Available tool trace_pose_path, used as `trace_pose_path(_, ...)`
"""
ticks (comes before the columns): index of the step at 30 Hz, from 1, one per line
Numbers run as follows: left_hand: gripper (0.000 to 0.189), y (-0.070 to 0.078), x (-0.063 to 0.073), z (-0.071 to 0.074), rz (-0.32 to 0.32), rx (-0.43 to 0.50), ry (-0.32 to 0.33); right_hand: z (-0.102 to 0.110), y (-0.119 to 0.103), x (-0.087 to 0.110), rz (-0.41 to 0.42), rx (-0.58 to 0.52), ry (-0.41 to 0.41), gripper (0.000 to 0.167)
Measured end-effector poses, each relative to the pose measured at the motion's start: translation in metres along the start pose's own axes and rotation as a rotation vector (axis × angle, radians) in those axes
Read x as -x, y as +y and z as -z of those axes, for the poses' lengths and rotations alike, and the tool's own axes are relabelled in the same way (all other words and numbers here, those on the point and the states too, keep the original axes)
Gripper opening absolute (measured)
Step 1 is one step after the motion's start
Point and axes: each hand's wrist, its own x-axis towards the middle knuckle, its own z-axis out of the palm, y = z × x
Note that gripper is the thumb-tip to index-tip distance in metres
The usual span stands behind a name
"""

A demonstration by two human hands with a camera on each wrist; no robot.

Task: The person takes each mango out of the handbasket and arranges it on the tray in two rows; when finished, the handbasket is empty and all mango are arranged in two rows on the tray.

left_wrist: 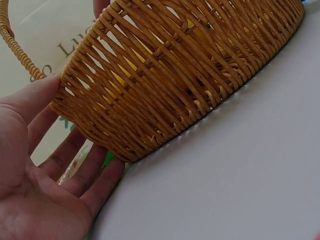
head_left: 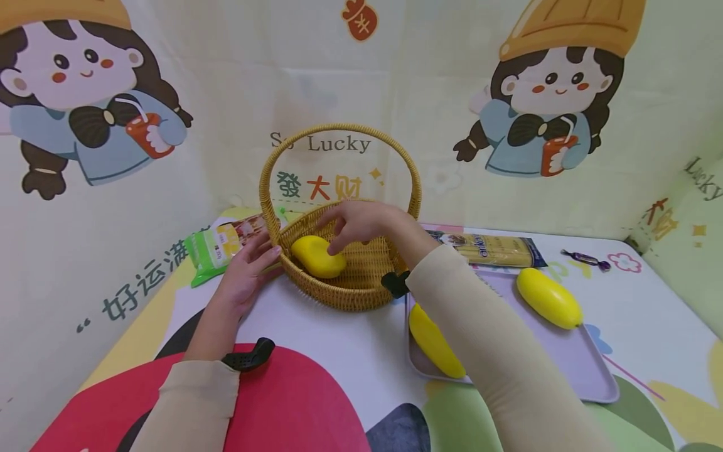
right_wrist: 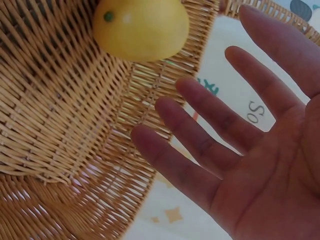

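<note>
A yellow mango [head_left: 319, 257] lies in the left part of a woven wicker basket [head_left: 350, 299] with a tall hoop handle. Over the basket is my right hand [head_left: 364, 223], its fingers spread and holding nothing. In the right wrist view the mango [right_wrist: 142, 27] shows a green stem spot, apart from the fingertips. My left hand [head_left: 251, 273] rests against the basket's left side. Seen from the left wrist, its thumb touches near the rim of the basket [left_wrist: 165, 75], and the fairly straight fingers lie along the outer wall.
Right of the basket, a lilac tray [head_left: 601, 392] bears two long yellow fruits, one partly under my right sleeve. Behind the tray lie a pack of noodles [head_left: 497, 250] and a purple-wrapped candy [head_left: 587, 258]. A green snack packet [head_left: 211, 251] lies behind my left hand.
</note>
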Motion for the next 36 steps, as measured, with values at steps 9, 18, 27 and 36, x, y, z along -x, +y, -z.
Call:
trace_pose_path(9, 0.072, -0.001, 0.000, -0.002, 0.007, -0.015, -0.001, -0.012, 0.006, -0.013, -0.001, 0.005, -0.048, 0.056)
trace_pose_path(18, 0.074, -0.002, 0.000, -0.001, 0.011, 0.002, -0.002, -0.020, 0.000, -0.020, -0.068, 0.046, -0.093, 0.058)
trace_pose_path(27, 0.073, 0.000, 0.000, -0.002, 0.001, 0.017, -0.016, -0.018, 0.001, -0.024, -0.059, 0.012, -0.113, 0.051)
trace_pose_path(36, 0.070, 0.000, 0.000, -0.003, 0.015, 0.008, -0.003, -0.020, -0.002, -0.024, -0.080, -0.010, -0.148, 0.047)
